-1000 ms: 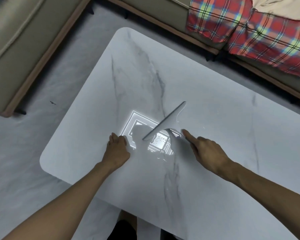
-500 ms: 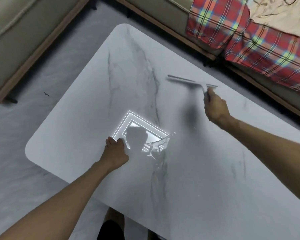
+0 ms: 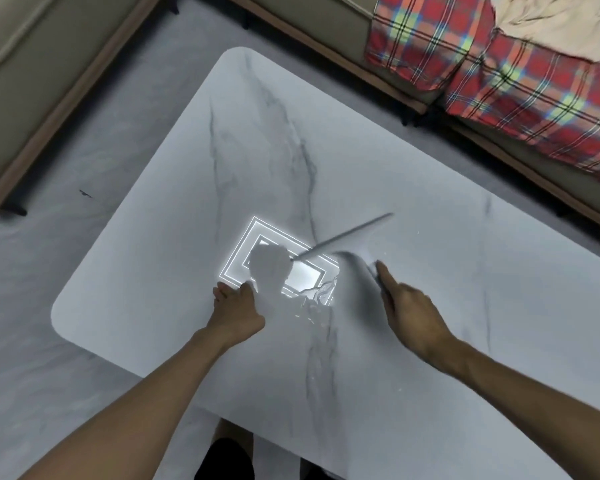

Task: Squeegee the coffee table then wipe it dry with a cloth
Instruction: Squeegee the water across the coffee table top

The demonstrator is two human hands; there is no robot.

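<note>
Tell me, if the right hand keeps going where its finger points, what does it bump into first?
Probably the squeegee the right hand already holds; its blade lies just ahead. Past it there is only bare table, then the sofa edge, though depth is unclear.

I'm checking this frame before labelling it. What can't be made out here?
- Squeegee, head view: motion-blurred; blade contact with coffee table unclear.
- Right hand: its grip hidden by blur.
- Cloth: none identifiable.
- Left hand: fingertips curled under.

Grey marbled floor (image 3: 32, 289), beige sofas (image 3: 21, 81), plaid blanket (image 3: 499, 74).
</note>
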